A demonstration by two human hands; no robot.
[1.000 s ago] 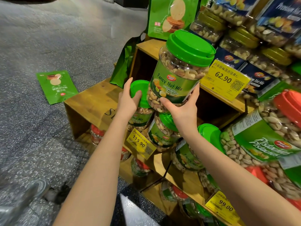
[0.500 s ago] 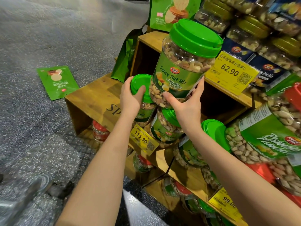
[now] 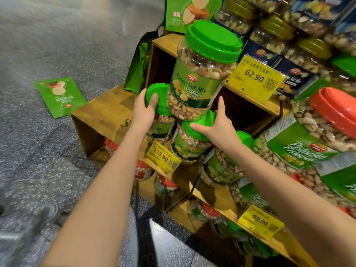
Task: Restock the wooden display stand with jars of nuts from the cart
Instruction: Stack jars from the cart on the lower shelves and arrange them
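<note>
Top jar, place: the top jar (image 3: 200, 74) stands on the stand (image 3: 104, 114), perched on the green lids of two lower jars, the left jar (image 3: 159, 128) and the middle jar (image 3: 188, 145). It leans slightly to the left.
Top jar and my hands: it rises between my two hands and above them, with its base about level with my fingertips.
Left hand: my left hand (image 3: 143, 110) is spread, with its straight fingers resting on the left jar's lid, just left of the top jar's base. I cannot tell whether it touches the top jar.
Right hand: my right hand (image 3: 217, 128) is spread too. The thumb lies across the middle jar's lid under the top jar's base, and a finger points up just beside its lower right edge. Contact there is unclear.
Top jar, look: clear plastic, tall and round, full of mixed nuts, with a wide green lid (image 3: 213, 40) and a green label reading "Fancy Nut Mix".
Nearby: a yellow tag (image 3: 254, 78) reading 62.90 hangs on the shelf edge to the right of the top jar. A red-lidded pistachio jar (image 3: 312, 139) lies tilted at far right. A green pouch (image 3: 60, 96) lies on the floor to the left of the stand.
</note>
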